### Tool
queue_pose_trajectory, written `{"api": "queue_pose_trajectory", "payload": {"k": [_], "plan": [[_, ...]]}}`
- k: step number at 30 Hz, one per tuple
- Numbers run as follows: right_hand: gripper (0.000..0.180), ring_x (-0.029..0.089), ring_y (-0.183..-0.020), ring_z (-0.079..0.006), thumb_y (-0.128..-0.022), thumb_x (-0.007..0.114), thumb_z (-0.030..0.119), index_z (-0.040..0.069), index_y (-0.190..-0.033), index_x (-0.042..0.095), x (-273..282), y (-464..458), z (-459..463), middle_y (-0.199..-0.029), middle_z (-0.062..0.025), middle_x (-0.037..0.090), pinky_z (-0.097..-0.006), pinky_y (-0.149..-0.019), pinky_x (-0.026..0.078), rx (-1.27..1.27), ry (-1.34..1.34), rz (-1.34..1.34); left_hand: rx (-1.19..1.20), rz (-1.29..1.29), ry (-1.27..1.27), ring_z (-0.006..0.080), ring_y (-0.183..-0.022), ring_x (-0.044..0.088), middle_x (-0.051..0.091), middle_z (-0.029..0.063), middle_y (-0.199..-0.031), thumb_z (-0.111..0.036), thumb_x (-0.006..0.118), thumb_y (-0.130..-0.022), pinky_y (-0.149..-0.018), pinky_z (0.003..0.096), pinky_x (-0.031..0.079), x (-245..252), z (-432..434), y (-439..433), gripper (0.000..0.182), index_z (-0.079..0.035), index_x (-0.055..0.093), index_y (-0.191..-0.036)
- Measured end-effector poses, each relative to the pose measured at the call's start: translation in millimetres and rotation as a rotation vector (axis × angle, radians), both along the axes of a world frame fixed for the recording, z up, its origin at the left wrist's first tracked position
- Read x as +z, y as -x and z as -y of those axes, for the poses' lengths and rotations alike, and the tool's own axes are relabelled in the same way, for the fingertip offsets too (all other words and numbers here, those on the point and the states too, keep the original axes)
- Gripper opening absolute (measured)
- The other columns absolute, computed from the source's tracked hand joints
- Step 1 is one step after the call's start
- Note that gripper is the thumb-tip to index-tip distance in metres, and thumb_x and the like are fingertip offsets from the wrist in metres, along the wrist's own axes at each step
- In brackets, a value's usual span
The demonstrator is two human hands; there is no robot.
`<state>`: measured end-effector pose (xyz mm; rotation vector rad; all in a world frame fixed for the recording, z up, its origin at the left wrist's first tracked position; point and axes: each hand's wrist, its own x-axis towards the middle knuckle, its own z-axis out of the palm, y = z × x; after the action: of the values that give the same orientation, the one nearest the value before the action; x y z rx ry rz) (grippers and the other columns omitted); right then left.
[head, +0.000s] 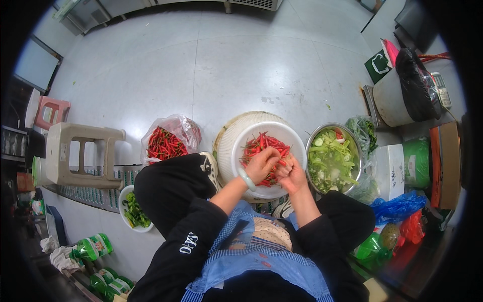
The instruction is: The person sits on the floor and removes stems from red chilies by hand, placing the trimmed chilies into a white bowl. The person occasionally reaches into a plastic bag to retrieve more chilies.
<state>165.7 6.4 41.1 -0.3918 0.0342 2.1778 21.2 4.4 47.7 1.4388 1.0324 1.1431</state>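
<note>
My left hand [263, 165], with a pale bangle at the wrist, meets my right hand [291, 174] over a white plastic basin [300, 141]. A red chili pepper [281, 162] shows between them, pinched where the fingertips come together; the fingers hide most of it. Below and around my hands, many red chilies [260, 142] lie in the basin. The basin rests on a larger pale ribbed round container [225, 151], perhaps an upturned basket. To its right stands a steel bowl [359, 158] of cut green vegetables [332, 154] in liquid.
A clear plastic bag of red chilies [169, 141] sits left of the basin. Beside my left knee is a white bowl of green peppers or leaves [135, 211]. A plastic stool [85, 154] stands farther left. Bagged greens [362, 130] and a white box [388, 171] are at the right.
</note>
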Motion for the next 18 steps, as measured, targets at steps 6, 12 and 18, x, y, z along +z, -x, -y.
{"api": "queue_pose_trajectory", "payload": {"k": [6, 12, 18], "plan": [[0.018, 0.043, -0.059, -0.0101, -0.085, 0.045, 0.022, 0.008, -0.092, 0.051, 17, -51, -34, -0.075, -0.0030, 0.053, -0.0235, -0.052, 0.037, -0.647, 0.098, 0.327, 0.227, 0.178, 0.626, 0.0097, -0.063, 0.048, 0.052, 0.0031, -0.073, -0.010, 0.042, -0.085, -0.059, 0.0228, 0.041, -39, -6, 17, 0.014, -0.003, 0.051, -0.093], [0.025, 0.049, -0.069, -0.0129, -0.078, 0.052, 0.009, 0.008, -0.103, 0.050, -7, -30, -32, -0.090, -0.0040, 0.053, -0.0263, -0.058, 0.041, -0.178, -0.356, 1.274, 0.461, 0.059, 0.625, 0.0142, -0.066, 0.052, 0.055, 0.0073, -0.073, -0.007, 0.046, -0.080, -0.063, 0.0276, 0.044, -68, -3, 12, 0.011, -0.001, 0.054, -0.086], [0.014, 0.050, -0.067, -0.0286, -0.062, 0.060, -0.001, 0.006, -0.073, 0.055, -24, 0, -24, -0.074, -0.0097, 0.052, -0.0361, -0.060, 0.041, -0.174, -1.359, 2.090, 0.442, -0.349, 0.319, 0.0171, -0.077, 0.053, 0.054, 0.0099, -0.086, -0.008, 0.051, -0.077, -0.069, 0.0265, 0.043, -64, 2, 19, 0.016, -0.001, 0.053, -0.092]]}}
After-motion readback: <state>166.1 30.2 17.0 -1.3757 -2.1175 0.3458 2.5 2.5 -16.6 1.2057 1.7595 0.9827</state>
